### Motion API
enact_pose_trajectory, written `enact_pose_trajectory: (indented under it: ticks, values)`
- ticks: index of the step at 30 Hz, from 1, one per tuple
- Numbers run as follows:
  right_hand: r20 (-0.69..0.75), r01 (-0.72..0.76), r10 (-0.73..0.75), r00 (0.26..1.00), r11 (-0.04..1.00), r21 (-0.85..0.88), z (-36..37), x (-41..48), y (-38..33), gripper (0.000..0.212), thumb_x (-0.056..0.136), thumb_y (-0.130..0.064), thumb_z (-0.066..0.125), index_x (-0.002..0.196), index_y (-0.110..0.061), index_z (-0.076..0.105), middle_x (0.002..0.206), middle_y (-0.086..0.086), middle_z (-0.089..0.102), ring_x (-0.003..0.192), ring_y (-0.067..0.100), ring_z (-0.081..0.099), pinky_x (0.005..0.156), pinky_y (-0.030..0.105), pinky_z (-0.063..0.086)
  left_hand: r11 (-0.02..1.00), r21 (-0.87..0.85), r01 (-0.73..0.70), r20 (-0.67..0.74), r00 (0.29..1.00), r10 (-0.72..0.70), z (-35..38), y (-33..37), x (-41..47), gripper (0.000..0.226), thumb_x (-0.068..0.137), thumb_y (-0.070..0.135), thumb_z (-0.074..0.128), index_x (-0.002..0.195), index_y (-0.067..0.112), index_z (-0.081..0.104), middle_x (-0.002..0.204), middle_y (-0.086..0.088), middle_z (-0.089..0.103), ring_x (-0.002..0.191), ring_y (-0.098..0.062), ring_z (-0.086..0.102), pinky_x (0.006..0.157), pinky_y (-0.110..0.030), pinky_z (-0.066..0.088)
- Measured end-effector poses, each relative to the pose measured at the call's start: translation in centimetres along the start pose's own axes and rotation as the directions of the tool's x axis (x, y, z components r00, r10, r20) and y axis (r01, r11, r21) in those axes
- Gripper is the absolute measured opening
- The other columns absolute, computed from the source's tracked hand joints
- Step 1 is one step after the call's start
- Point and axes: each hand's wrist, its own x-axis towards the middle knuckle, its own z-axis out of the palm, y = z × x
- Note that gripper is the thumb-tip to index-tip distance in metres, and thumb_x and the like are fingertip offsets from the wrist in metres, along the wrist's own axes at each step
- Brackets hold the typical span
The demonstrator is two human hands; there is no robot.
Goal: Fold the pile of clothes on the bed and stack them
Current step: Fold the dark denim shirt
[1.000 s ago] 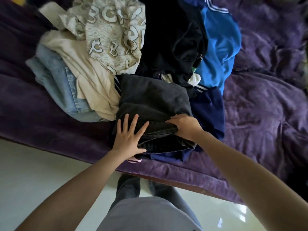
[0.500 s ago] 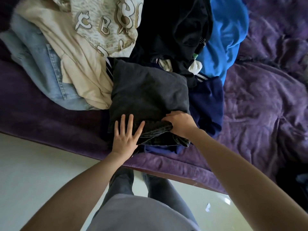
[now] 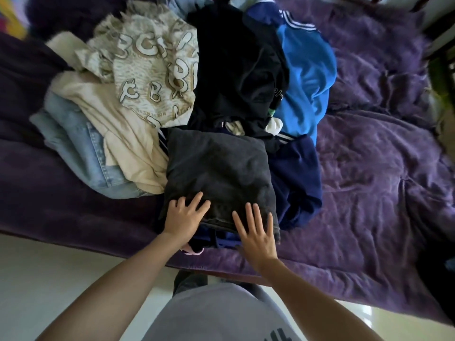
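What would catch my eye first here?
The left hand and right hand lie flat, fingers spread, on a folded dark grey garment at the bed's near edge. Behind it sprawls an unfolded heap: a cream lettered shirt at left, a bright blue top at right, on a purple bedspread.

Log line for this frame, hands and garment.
step: flattening | left hand: open, flat on folded dark grey cloth garment | right hand: open, fingers on its near edge | unfolded clothes pile: behind
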Motion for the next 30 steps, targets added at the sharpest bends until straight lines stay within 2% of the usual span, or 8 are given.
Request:
enact_pose_trajectory:
  ticks: [4,7,11,16,19,21,24,30]
  values:
    - [-0.120,-0.005,-0.002,0.993,0.998,-0.057,0.1,1.5,0.4,0.146,0.047,-0.032,0.088,0.147,-0.016,-0.018,0.152,0.026,-0.004,0.142,0.037,-0.004,0.104,0.059,0.021,0.998,-0.029,0.064,-0.009,0.998,-0.064,-0.8,-0.5,1.0,0.062,0.036,-0.001,0.083,0.096,0.014,0.072,0.102,-0.010,0.071,0.058,-0.034,0.063,0.055,-0.039,0.048]
    - [-0.044,0.023,-0.029,0.999,0.992,-0.124,-1.9,3.1,1.4,0.139,0.052,-0.031,0.087,0.148,-0.017,-0.014,0.145,0.018,0.023,0.134,0.040,0.021,0.097,0.058,0.039,0.989,-0.080,0.124,-0.024,0.992,-0.126,-1.6,-0.7,1.9,0.063,0.035,-0.004,0.084,0.094,0.013,0.072,0.099,-0.008,0.072,0.057,-0.034,0.064,0.055,-0.041,0.048]
    - [0.028,0.002,0.002,1.000,0.989,-0.149,-5.3,5.0,3.4,0.106,0.050,-0.026,0.089,0.138,-0.030,0.029,0.123,0.023,0.058,0.098,0.044,0.061,0.070,0.049,0.054,0.982,-0.090,0.168,-0.030,0.985,-0.171,-2.3,-0.3,2.8,0.067,0.037,0.006,0.090,0.100,0.012,0.069,0.104,-0.010,0.071,0.067,-0.036,0.066,0.060,-0.045,0.049]
    - [0.098,0.112,-0.099,0.990,0.985,-0.134,-9.0,4.8,4.7,0.077,0.095,-0.014,0.045,0.149,-0.033,-0.006,0.145,0.019,0.025,0.124,0.040,0.035,0.097,0.043,0.037,0.991,0.004,0.136,-0.027,0.990,-0.136,-1.5,1.1,0.3,0.107,0.048,0.044,0.088,0.136,0.012,0.036,0.128,-0.027,0.052,0.106,-0.047,0.058,0.079,-0.058,0.048]
    - [0.061,0.099,-0.093,0.994,0.991,-0.096,-10.7,4.5,4.6,0.071,0.096,-0.013,0.042,0.150,-0.031,-0.001,0.141,0.014,0.030,0.123,0.037,0.035,0.093,0.039,0.037,0.992,0.006,0.128,0.025,0.992,-0.128,-2.2,0.7,-0.4,0.144,0.034,0.051,0.090,0.150,0.019,0.010,0.135,-0.029,0.041,0.115,-0.051,0.050,0.084,-0.063,0.043]
    - [-0.029,0.108,-0.113,0.993,0.985,-0.136,-11.7,4.3,5.0,0.071,0.089,-0.018,0.055,0.149,-0.031,0.018,0.131,0.013,0.044,0.112,0.036,0.046,0.084,0.036,0.043,0.993,-0.014,0.116,0.031,0.993,-0.116,-3.5,0.0,0.5,0.135,0.034,0.042,0.093,0.146,0.024,0.019,0.131,-0.027,0.049,0.111,-0.050,0.053,0.081,-0.062,0.045]
    - [-0.205,0.103,-0.144,0.968,0.975,-0.199,-13.0,4.0,6.2,0.082,0.032,-0.029,0.090,0.110,-0.032,0.069,0.078,0.002,0.064,0.063,0.023,0.061,0.047,0.021,0.044,0.999,-0.016,0.030,0.023,0.999,-0.030,-5.8,-0.5,2.0,0.115,0.039,0.033,0.094,0.136,0.021,0.033,0.115,-0.020,0.063,0.090,-0.039,0.065,0.069,-0.049,0.053]
    - [-0.354,0.067,-0.110,0.929,0.989,-0.132,-16.0,0.8,11.2,0.075,0.027,-0.028,0.089,0.100,-0.032,0.073,0.070,-0.006,0.064,0.055,0.018,0.058,0.042,0.016,0.038,0.983,0.125,-0.131,-0.339,0.926,0.166,-11.3,1.0,5.8,0.064,0.069,0.011,0.068,0.128,0.022,0.045,0.103,-0.013,0.066,0.076,-0.033,0.064,0.060,-0.040,0.051]
